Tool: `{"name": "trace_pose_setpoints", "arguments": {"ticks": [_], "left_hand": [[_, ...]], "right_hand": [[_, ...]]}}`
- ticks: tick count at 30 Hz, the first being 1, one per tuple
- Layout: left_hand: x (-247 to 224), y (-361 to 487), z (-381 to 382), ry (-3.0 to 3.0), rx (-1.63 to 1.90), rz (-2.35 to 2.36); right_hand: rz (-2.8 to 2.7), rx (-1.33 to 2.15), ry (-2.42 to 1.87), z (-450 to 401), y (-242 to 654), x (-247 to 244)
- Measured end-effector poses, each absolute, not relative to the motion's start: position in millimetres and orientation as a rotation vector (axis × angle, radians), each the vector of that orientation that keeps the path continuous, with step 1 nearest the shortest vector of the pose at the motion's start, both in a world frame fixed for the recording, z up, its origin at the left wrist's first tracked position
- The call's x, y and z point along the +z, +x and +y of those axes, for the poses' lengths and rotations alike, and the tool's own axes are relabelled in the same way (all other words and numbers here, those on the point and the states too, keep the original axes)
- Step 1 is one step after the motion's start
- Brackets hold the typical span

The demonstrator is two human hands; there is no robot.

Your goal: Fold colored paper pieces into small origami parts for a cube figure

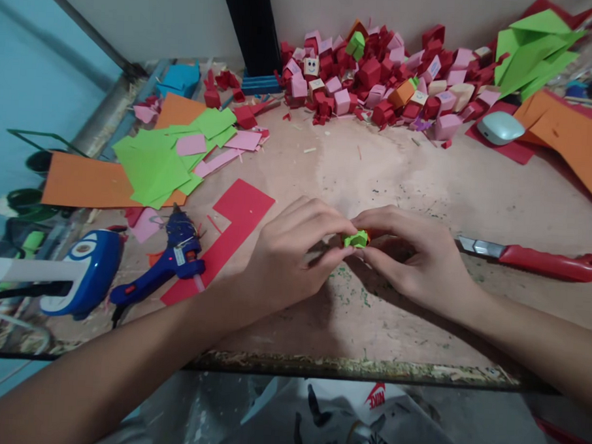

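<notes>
Head view, and what draws my eye is a small green paper piece [357,239], edged with orange on one side, held over the middle of the surface [400,177]. Both hands have it: the left hand [292,251] and the right hand [417,250] meet around it, thumbs and fingers pinched on it from either side. I can't tell whether it touches the wood. Green specks [354,293] are scattered below.

Near the right hand, a red-handled knife [544,259] lies flat, blade pointing toward the wrist. Beyond the left hand is a red sheet [242,210] with a notched outline, and a blue glue gun [179,259] lies partly across it. Beside that I see a blue-and-white device [95,272] marked with an eye shape.

Farther off, green sheets [154,160] overlap an orange sheet [86,180]. Along the back, near a black post [253,27], red and pink paper cubes [371,75] are heaped, a few bearing drawn faces. A pale rounded case [500,128] rests at the heap's right end.
</notes>
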State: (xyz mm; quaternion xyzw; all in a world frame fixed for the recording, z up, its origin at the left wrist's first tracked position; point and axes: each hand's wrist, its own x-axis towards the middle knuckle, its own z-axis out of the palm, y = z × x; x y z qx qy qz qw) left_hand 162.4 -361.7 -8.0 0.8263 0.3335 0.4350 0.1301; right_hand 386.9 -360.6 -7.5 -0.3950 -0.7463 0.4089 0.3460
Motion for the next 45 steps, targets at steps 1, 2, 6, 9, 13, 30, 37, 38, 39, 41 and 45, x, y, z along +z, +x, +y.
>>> {"name": "trace_pose_setpoints", "arguments": {"ticks": [1, 2, 6, 9, 13, 30, 37, 38, 39, 41, 45], "left_hand": [[-8.4, 162.4, -361.6, 2.41, 1.273, 0.97], [-8.9, 162.3, -361.5, 2.418, 1.277, 0.975], [-10.3, 161.6, -361.8, 2.425, 1.263, 0.999], [-10.2, 161.5, -362.2, 2.421, 1.26, 1.002], [-9.6, 162.4, -361.4, 2.432, 1.237, 0.984], [-8.4, 162.3, -360.1, 2.426, 1.133, 0.936], [-6.5, 162.4, -361.2, 2.405, 1.086, 0.948], [-6.0, 162.4, -361.4, 2.399, 1.076, 0.952], [-5.4, 162.4, -361.6, 2.394, 1.066, 0.958], [-3.9, 162.5, -362.1, 2.382, 1.055, 0.975], [-1.4, 162.7, -362.8, 2.366, 1.035, 0.985]], "right_hand": [[-1.937, 1.054, -1.026, -360.4, 386.7, -7.4], [-1.938, 1.046, -1.022, -360.1, 386.6, -7.4], [-1.942, 1.039, -1.008, -359.0, 386.7, -8.6], [-1.941, 1.045, -1.015, -358.9, 387.0, -9.6], [-1.966, 1.027, -1.002, -359.5, 387.0, -9.5], [-1.959, 1.121, -1.023, -360.8, 387.4, -10.0], [-1.974, 1.092, -1.024, -361.0, 387.9, -10.4], [-1.974, 1.096, -1.025, -361.1, 387.8, -10.3], [-1.973, 1.1, -1.027, -361.1, 387.7, -10.1], [-1.97, 1.103, -1.031, -361.1, 387.5, -9.7], [-1.978, 1.114, -1.034, -361.0, 387.4, -9.0]]}}
